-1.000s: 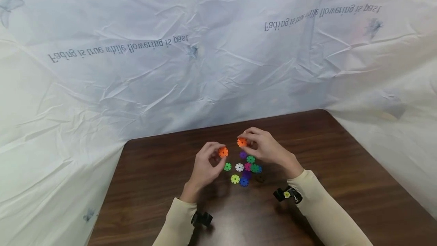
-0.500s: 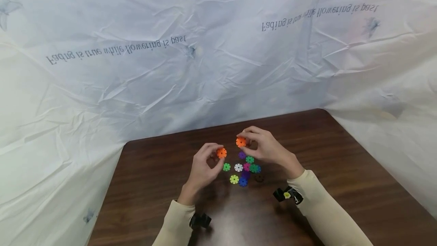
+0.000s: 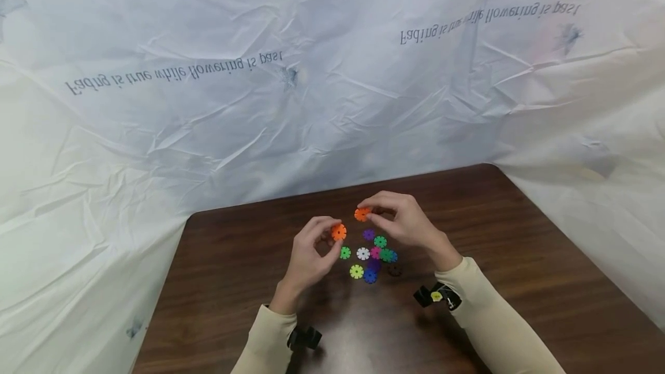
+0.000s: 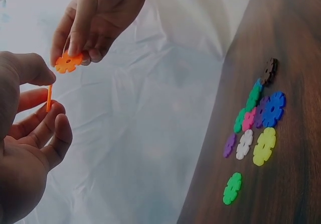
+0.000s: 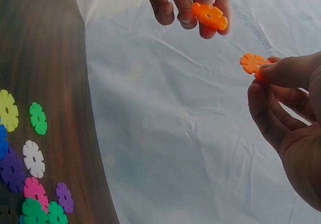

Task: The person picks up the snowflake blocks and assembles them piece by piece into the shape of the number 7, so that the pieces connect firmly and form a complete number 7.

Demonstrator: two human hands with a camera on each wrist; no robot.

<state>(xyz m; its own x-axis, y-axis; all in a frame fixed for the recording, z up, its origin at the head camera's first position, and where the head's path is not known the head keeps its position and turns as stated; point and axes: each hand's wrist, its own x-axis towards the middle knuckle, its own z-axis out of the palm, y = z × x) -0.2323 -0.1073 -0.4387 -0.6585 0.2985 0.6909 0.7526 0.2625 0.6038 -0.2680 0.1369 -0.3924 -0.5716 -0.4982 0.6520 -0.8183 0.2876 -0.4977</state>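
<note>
Between the thumb and fingers of my left hand point(image 3: 312, 253) is pinched an orange notched plastic disc point(image 3: 339, 231), seen edge-on in the left wrist view. My right hand point(image 3: 405, 221) pinches a second orange notched disc point(image 3: 361, 214), higher and a little to the right. The two discs are close but apart, both held above the table. Below them lie loose discs of the same shape: a light green disc point(image 3: 345, 253), a white disc point(image 3: 363, 254), a yellow disc point(image 3: 356, 272) and several others in purple, pink, green, blue and black.
The dark wooden table point(image 3: 223, 281) has its far edge against a hanging white printed sheet point(image 3: 332, 103). In the right wrist view, the pink disc point(image 5: 35, 191) and purple disc point(image 5: 11, 170) lie near overlapping neighbours.
My right hand has shifted slightly left, and its orange disc has tilted flatter and come nearer the left one. My left hand has barely moved. The discs on the table lie as before.
</note>
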